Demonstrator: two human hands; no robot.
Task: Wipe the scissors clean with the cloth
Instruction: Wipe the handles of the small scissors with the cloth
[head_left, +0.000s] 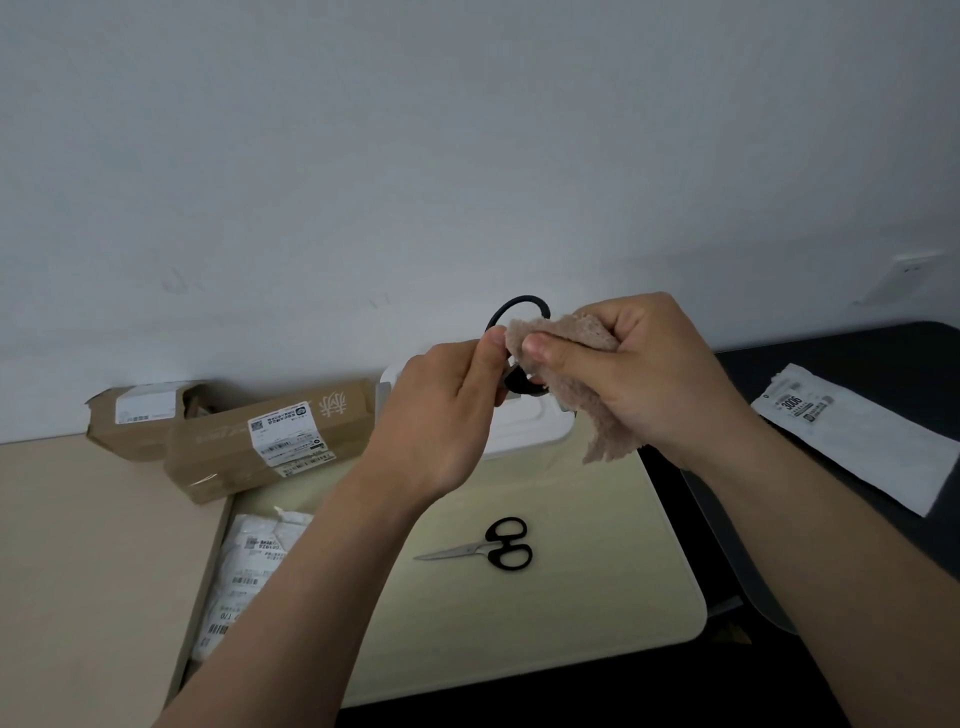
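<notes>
I hold a pair of black-handled scissors (514, 310) up in front of me; only its handle loops show, the blades are hidden. My left hand (447, 415) pinches the handle between thumb and fingers. My right hand (628, 374) grips a fuzzy beige cloth (582, 358), with the thumb pressing the cloth against the scissors. The cloth's loose end hangs below my right hand. A second pair of black-handled scissors (491, 545) lies shut on the pale mat (597, 571) below, blades pointing left.
Two cardboard parcels (260, 441) lie at the back left against the wall. White plastic mail bags sit at the mat's left (249, 566) and on the dark surface at right (852, 436). A white lidded box (524, 431) stands behind my hands.
</notes>
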